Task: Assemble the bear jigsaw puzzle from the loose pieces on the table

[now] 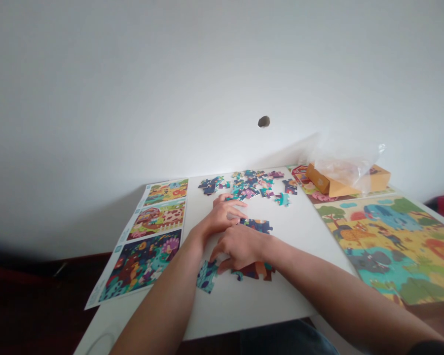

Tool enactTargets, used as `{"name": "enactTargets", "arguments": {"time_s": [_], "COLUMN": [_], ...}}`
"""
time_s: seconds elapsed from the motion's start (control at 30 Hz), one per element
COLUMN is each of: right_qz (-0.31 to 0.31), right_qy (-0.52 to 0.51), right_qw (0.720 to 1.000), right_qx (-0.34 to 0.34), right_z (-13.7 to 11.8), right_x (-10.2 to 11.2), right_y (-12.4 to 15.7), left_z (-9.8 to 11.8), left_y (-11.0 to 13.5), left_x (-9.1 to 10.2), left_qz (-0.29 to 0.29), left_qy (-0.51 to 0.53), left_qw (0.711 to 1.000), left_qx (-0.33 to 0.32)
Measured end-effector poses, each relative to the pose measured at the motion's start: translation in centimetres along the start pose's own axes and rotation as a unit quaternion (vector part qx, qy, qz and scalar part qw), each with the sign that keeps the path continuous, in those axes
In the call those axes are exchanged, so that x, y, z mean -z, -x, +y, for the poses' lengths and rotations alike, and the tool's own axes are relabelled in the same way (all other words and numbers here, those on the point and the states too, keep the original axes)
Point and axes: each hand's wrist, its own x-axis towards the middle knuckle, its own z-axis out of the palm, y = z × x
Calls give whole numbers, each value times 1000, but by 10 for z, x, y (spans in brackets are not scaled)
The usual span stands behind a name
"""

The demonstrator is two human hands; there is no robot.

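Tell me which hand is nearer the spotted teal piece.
Right. The right hand has its fingertips right by the spotted teal piece, though contact is hard to tell; the left hand is farther off, toward the wall.

Two hands, one left hand (221,217) and one right hand (239,244), share the scene with one white table (251,315), one printed sheet (131,240) bearing three small pictures (157,219), and more than a dozen loose puzzle pieces (249,191) (they overlap too much for an exact count). There are also two larger pictures, one animal scene (395,241) and one farm scene (300,171), plus one clear bag (350,160) and one wall hole (264,122).
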Motion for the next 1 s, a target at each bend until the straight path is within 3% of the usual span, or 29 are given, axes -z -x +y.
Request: {"name": "enactTargets", "arguments": {"time_s": [0.07,0.13,0.23,0.3,0.5,0.73,0.87,1.0], "right_qz": [-1,-1,4,14,45,23,163,165], "right_qy": [5,12,32,45,38,5,55,87], "right_qw": [1000,1000,999,998,997,998,970,946], "right_qx": [-9,-21,-31,-30,-55,-58,-171,-264], "right_z": [1,2,3,4,16,34,51,65], "right_x": [0,0,0,-1,2,14,8,-1], "right_y": [0,1,2,2,5,17,16,13], "left_z": [-2,-7,-17,-21,-21,-20,-18,-19], "left_y": [-1,-3,-5,-6,-4,-6,-5,-4], "left_x": [-1,-3,-5,-7,-9,-9,-8,-8], "left_qz": [26,95,200,229,198,187,191,196], "left_qy": [-7,-20,-49,-73,-95,-94,-88,-94], "left_qw": [999,994,970,956,944,940,941,935], "left_qx": [17,53,125,166,244,268,265,281]}}
